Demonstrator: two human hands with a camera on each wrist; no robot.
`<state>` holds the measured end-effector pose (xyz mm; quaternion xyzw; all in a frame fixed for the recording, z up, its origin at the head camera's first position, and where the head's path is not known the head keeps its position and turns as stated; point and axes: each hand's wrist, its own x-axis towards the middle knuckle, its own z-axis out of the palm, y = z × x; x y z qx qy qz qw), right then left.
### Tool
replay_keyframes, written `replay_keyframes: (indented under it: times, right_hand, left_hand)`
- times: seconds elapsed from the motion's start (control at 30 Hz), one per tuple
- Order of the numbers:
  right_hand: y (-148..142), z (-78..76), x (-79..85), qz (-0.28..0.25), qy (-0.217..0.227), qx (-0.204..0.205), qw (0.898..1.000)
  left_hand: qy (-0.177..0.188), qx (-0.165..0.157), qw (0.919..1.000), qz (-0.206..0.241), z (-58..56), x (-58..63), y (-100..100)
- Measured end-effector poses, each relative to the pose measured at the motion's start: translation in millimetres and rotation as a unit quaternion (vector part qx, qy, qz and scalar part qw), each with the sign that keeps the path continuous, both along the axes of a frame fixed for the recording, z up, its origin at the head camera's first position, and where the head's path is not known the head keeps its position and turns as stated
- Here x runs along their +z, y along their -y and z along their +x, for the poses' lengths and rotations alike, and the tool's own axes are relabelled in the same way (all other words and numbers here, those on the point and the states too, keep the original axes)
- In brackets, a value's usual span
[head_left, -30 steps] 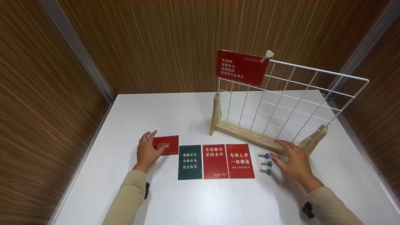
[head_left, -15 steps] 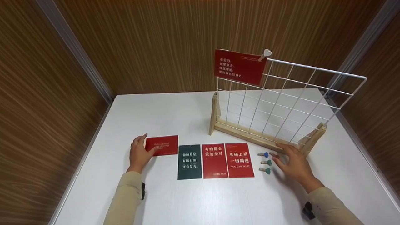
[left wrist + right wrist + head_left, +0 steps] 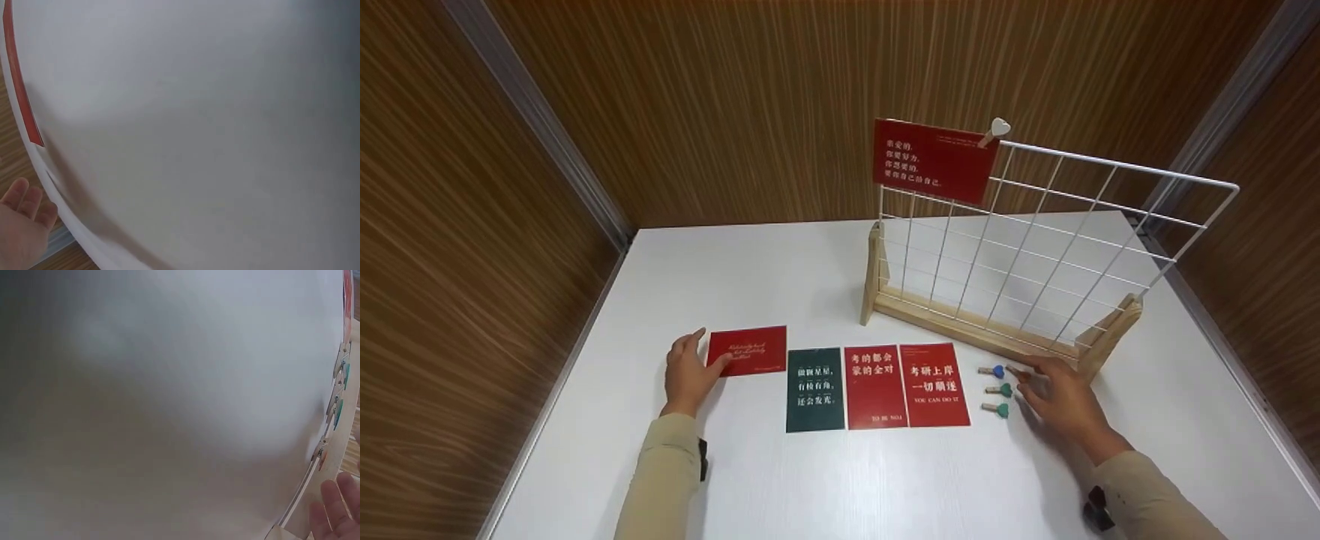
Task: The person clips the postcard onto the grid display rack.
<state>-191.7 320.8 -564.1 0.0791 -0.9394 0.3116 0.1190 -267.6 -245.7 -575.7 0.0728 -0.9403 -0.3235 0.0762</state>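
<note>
In the head view, my left hand (image 3: 688,375) is beside a red card (image 3: 757,351) with white script, lying flat. Its fingers are spread and its thumb overlaps the card's lower left part. My right hand (image 3: 1065,401) is low over the table at the right, its thumb and fingers apart around a small wooden clip (image 3: 1015,371), partly hidden by the fingers. Left of that lie a clip with a blue heart (image 3: 997,371) and two clips with green hearts, the upper green clip (image 3: 1000,390) and the lower green clip (image 3: 997,410). Both wrist views catch only fingers at the edge.
A dark green card (image 3: 816,412), a middle red card (image 3: 877,397) and a right red card (image 3: 937,414) lie in a row. Behind stands a white wire grid (image 3: 1039,210) on a wooden base (image 3: 960,328). A hanging red card (image 3: 919,165) is held there by a white heart clip (image 3: 999,129).
My left hand has slid left, uncovering more of the red card, which stays put. The right hand's fingers have drawn slightly back toward me; the small wooden clip shows more clearly at them.
</note>
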Motion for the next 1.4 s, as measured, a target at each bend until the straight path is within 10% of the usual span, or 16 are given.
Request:
replay_keyframes:
  times: [0.33, 1.4]
  right_hand:
    - [-1, -6.8, -7.6, 0.018, -0.046, 0.002, 0.999]
    - [2, -17.2, -10.8, -0.009, 0.056, -0.024, 0.998]
  left_hand:
    - [0.021, 0.006, 0.9997, 0.012, -1.3, -2.7, -2]
    - [0.011, 0.016, 0.9997, -0.017, -1.1, -7.6, -3]
